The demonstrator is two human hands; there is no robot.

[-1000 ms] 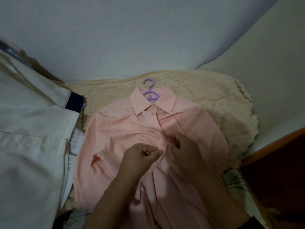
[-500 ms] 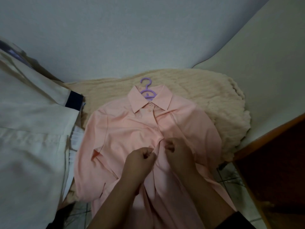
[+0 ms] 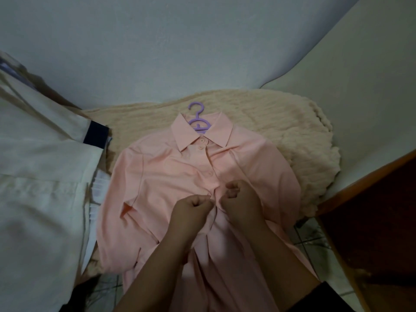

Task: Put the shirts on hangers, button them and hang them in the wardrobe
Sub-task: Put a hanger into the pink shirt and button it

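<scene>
Your left hand (image 3: pixel 190 207) and right hand (image 3: pixel 239 195) each pinch the placket of the pink shirt (image 3: pixel 171 176), lying on its purple hanger (image 3: pixel 198 122) over the cream blanket (image 3: pixel 281 131). Fabric looks light, limp; hold edges close beside the button.

Dim, flat indoor light w/ bluish cast; soft focus overall, wide-angle bending at edges, no glare.

Home bedroom: knitted blanket (image 3: pixel 281 124), tiled floor (image 3: pixel 313 242), laundry
</scene>
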